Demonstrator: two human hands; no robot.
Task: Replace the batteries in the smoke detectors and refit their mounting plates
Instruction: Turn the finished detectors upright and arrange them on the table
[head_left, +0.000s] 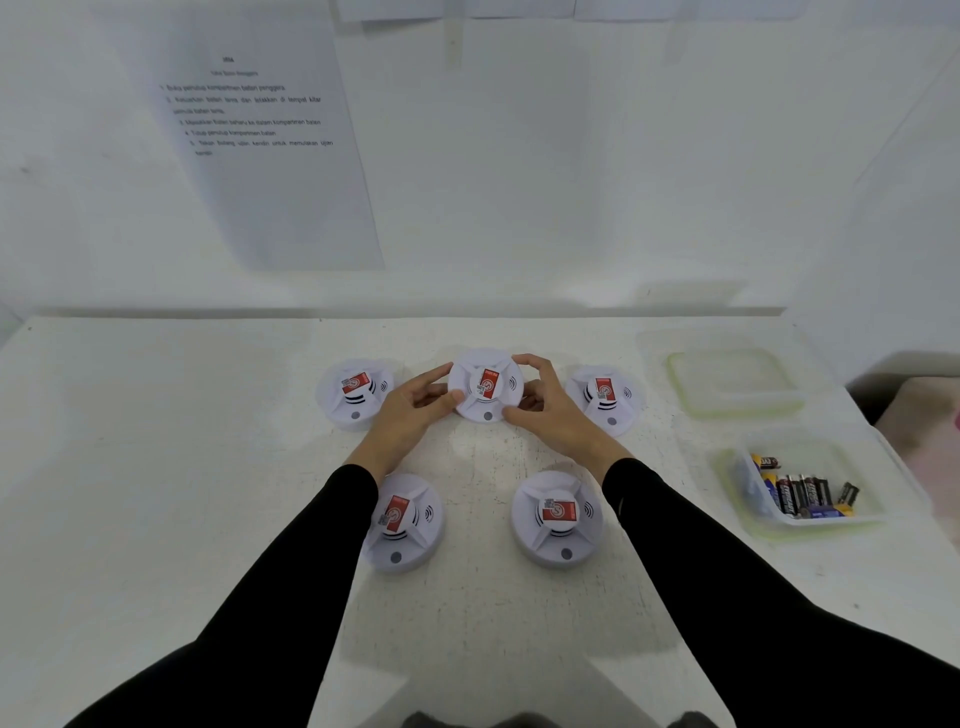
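Several round white smoke detectors with red labels lie on the white table. The middle detector of the back row is held between both hands. My left hand grips its left rim with thumb and fingers. My right hand curls round its right rim, fingers over the top edge. Two more detectors flank it, a left one and a right one. Two others sit nearer me, a near-left one and a near-right one.
A clear plastic tub at the right holds several batteries. Its lid lies behind it. A printed instruction sheet hangs on the white wall. The table's right edge runs close beside the tub.
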